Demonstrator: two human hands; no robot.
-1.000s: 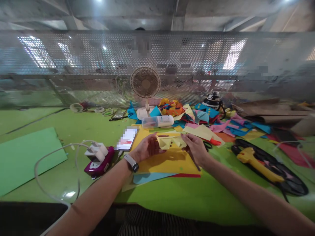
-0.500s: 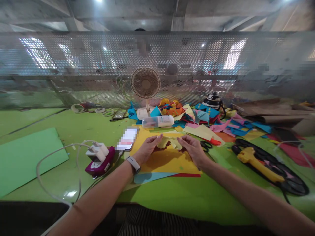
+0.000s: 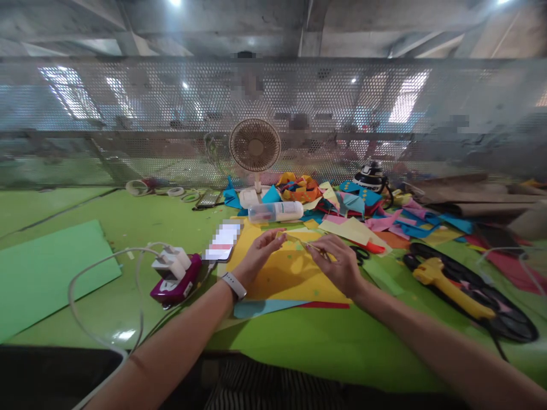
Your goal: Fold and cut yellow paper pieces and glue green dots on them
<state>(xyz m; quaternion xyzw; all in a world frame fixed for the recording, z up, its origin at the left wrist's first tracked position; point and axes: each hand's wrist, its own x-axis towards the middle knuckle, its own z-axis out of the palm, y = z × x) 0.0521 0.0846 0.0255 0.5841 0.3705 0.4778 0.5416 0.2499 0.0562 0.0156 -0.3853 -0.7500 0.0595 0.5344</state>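
Between my two hands a small piece of pale yellow paper (image 3: 294,237) is held up, seen almost edge-on. My left hand (image 3: 261,250) pinches its left end between thumb and fingers. At its right end, my right hand (image 3: 335,259) is closed on the paper with fingers curled. Under both hands lies a stack of coloured sheets, with a yellow sheet (image 3: 277,279) on top and blue and red edges showing at the front. Black-handled scissors (image 3: 360,254) rest just right of my right hand, their blades hidden.
A phone (image 3: 223,242) and a purple power strip (image 3: 177,282) with white plugs and cables sit left. A yellow glue gun (image 3: 453,287) lies on a black tray at right. Behind are a clear bottle (image 3: 276,211), a fan (image 3: 255,147), paper scraps (image 3: 350,202) and a green sheet (image 3: 55,273) far left.
The paper piece has turned from facing me to nearly edge-on. My right hand has rotated, its fingers curling more over the paper; my left hand stays about where it was.
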